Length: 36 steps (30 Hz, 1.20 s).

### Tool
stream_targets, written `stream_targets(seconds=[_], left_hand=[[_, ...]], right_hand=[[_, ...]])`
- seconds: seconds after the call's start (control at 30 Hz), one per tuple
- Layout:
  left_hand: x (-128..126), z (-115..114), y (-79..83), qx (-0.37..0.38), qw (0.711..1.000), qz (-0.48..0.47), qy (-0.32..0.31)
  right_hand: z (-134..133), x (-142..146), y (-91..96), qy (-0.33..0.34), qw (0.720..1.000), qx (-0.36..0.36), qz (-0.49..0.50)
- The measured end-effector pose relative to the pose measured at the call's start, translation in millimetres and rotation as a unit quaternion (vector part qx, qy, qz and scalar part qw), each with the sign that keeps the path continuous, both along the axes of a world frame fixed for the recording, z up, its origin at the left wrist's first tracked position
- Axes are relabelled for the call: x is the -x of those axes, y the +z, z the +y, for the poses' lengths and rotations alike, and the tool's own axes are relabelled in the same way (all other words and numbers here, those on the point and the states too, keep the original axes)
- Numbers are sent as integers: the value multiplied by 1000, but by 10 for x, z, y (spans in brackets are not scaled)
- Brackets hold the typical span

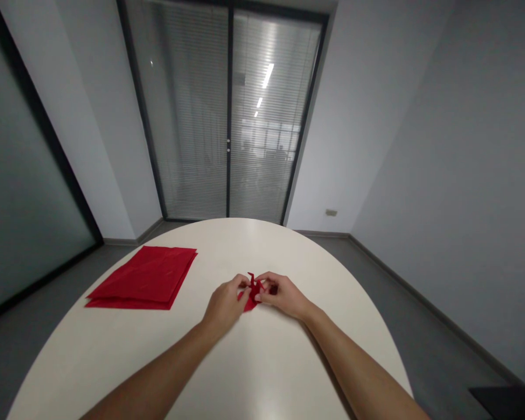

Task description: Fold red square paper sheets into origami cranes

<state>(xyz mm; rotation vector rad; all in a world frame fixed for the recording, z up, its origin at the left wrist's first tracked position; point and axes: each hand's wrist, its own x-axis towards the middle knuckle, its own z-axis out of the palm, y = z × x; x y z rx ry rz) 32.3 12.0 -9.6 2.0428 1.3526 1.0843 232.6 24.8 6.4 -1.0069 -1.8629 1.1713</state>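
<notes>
Between my two hands, just above or on the table, is a small piece of crumpled red material (254,294), thin like tissue paper or cloth. A narrow twisted strip of it sticks up at the top, and a flatter flap spreads below. My left hand (228,298) pinches its left side between thumb and fingers. From the right, my right hand (283,293) grips it with thumb and fingertips. The fingers partly cover the piece, so its full shape is hidden.
A stack of folded red sheets (144,277) lies on the left of the round white table (262,373). Beyond the table's far edge stands a glass partition with blinds (192,116). A dark object (507,402) shows at the lower right corner.
</notes>
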Motion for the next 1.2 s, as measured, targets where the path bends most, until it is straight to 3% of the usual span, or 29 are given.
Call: stream_targets(seconds=[0.3, 0.57, 1.2], left_hand=[[18, 16, 30, -13, 999, -8, -29], [7, 37, -8, -35, 997, 21, -63], [-20, -20, 18, -16, 999, -32, -38]], right_hand=[[6, -23, -19, 22, 999, -29, -15], [20, -39, -30, -6, 994, -90, -65], [-20, -17, 29, -49, 985, -131, -103]])
